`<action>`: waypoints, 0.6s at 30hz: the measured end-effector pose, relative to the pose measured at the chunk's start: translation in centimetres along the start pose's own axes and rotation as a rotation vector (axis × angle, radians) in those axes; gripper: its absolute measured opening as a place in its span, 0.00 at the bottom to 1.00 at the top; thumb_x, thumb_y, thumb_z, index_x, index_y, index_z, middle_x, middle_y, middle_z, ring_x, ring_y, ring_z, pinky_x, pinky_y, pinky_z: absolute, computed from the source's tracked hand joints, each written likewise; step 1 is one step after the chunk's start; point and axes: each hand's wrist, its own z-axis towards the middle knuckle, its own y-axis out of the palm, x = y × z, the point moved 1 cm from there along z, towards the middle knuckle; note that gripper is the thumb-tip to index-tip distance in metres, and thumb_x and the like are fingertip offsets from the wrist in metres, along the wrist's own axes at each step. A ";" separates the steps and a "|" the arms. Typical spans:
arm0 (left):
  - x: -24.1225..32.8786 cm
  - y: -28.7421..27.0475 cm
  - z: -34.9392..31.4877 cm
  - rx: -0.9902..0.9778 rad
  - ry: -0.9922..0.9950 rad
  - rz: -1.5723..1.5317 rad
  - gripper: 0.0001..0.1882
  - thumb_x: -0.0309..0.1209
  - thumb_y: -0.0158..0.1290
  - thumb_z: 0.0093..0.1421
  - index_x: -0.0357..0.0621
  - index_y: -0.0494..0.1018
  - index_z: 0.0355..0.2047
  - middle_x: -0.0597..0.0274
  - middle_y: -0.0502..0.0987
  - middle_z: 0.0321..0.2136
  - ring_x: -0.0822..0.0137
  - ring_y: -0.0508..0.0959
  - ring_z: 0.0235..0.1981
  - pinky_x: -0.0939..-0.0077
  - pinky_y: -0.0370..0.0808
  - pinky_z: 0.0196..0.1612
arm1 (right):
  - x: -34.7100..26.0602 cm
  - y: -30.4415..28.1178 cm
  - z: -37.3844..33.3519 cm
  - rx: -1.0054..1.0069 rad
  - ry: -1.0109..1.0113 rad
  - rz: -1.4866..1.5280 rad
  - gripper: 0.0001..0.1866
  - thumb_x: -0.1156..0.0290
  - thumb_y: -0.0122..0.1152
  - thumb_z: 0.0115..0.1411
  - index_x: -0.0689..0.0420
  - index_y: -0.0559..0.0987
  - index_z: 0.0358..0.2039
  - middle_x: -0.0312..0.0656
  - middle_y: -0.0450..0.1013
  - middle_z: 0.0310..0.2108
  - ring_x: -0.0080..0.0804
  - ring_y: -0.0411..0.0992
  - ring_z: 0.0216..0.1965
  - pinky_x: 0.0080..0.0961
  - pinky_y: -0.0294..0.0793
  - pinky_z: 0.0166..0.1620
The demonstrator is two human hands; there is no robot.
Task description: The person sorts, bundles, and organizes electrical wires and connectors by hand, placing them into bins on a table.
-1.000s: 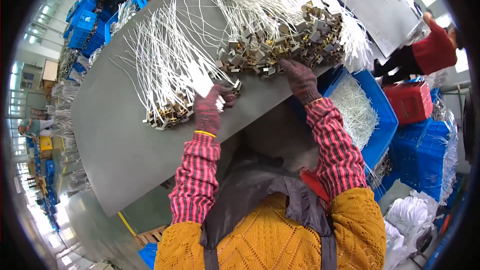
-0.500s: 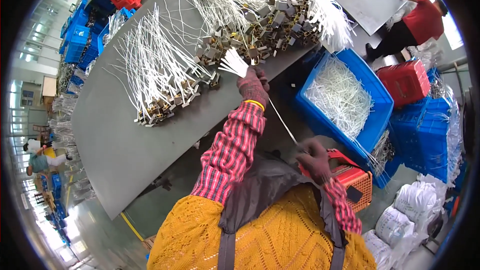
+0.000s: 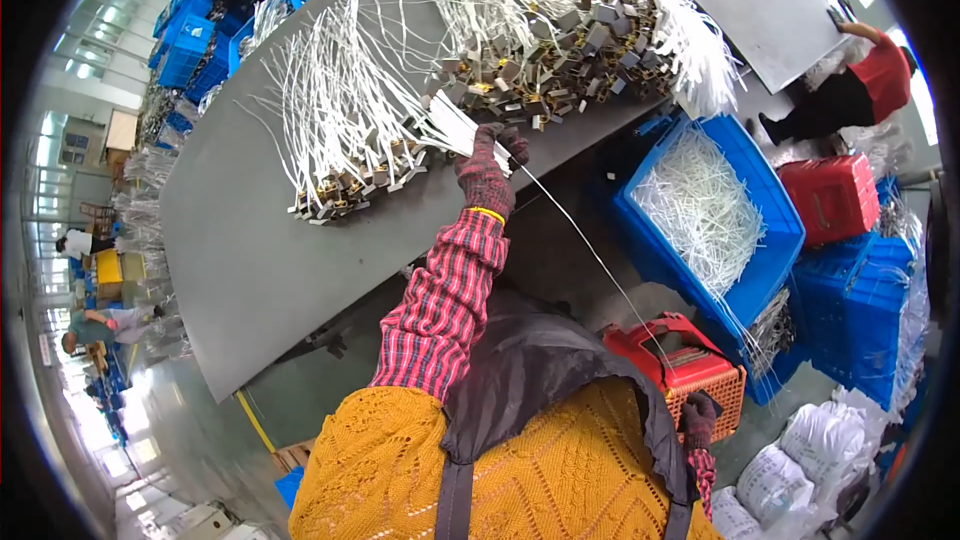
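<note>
My left hand, in a dark knit glove, is closed around a bundle of white wires at the table's near edge. From that hand a thin white wire runs taut, down and to the right. My gloved right hand is low at the right beside a red-orange plastic basket, its fingers curled. The wire lines up with that hand, though its last stretch is lost against the basket. Beyond my left hand lies a heap of small grey and brass metal blocks with white wires; a smaller wired heap lies left.
The grey table slants across the view. A blue bin of white wire pieces stands right of it, near a red crate and white sacks. A person in red stands at another table, upper right.
My right hand has moved down and right to the basket, and the wire between my hands shows much longer. My left hand still holds the bundle, slightly lower and left; the whole view has shifted.
</note>
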 end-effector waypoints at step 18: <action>4.8 -5.4 0.3 -0.183 0.089 0.387 0.14 0.38 0.57 0.64 0.37 0.77 0.32 0.56 0.79 0.27 0.63 0.79 0.25 0.69 0.77 0.30 | -40.6 47.2 -3.2 -0.649 -0.733 -0.287 0.29 0.68 0.63 0.61 0.53 0.67 0.62 0.45 0.76 0.48 0.35 0.75 0.48 0.32 0.74 0.51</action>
